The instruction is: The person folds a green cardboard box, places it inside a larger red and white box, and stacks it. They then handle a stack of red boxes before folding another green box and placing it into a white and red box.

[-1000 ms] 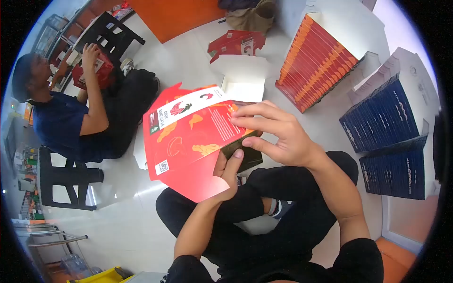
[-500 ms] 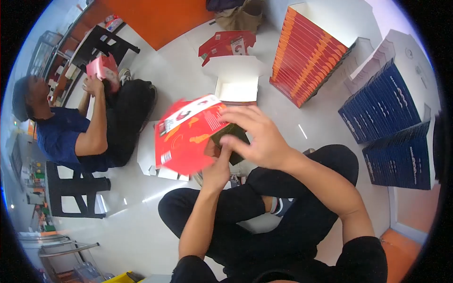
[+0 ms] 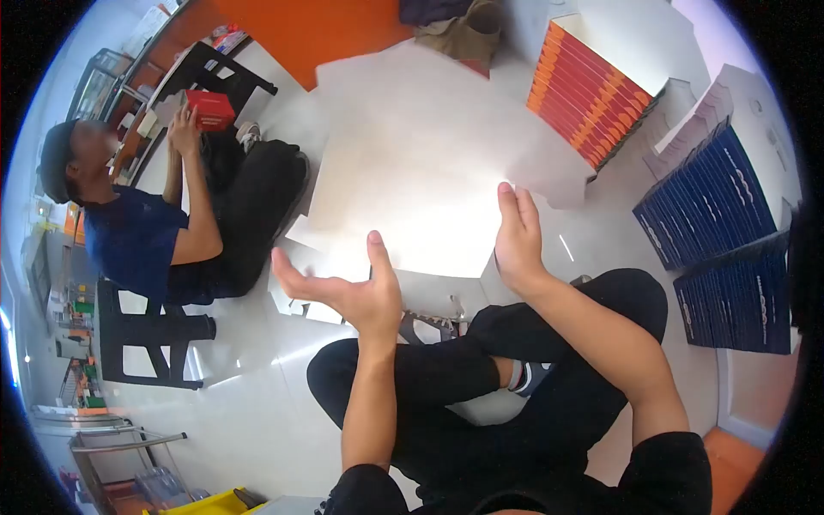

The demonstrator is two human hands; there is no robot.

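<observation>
A large white cardboard sheet or opened carton [image 3: 412,163] spreads in front of me, its plain side facing up. At its lower left, my left hand [image 3: 352,296] is open, thumb up and fingers spread outward. By its lower right edge, my right hand [image 3: 519,240] has thumb and fingers stretched upward, close to or touching the cardboard; contact is hard to tell. Neither hand is visibly closed around anything. The far side of the cardboard is hidden.
Nested red-and-orange cartons [image 3: 584,94] stand at the upper right, with dark blue cartons [image 3: 708,197] beyond. On the left a seated co-worker [image 3: 137,232] holds a red box [image 3: 210,110]. A black stool [image 3: 150,335] lies nearby. My crossed legs [image 3: 515,369] are below.
The red printed carton between my hands is no longer visible there; a large white cardboard surface now fills that area. My hands have moved apart. The co-worker's red box has turned.
</observation>
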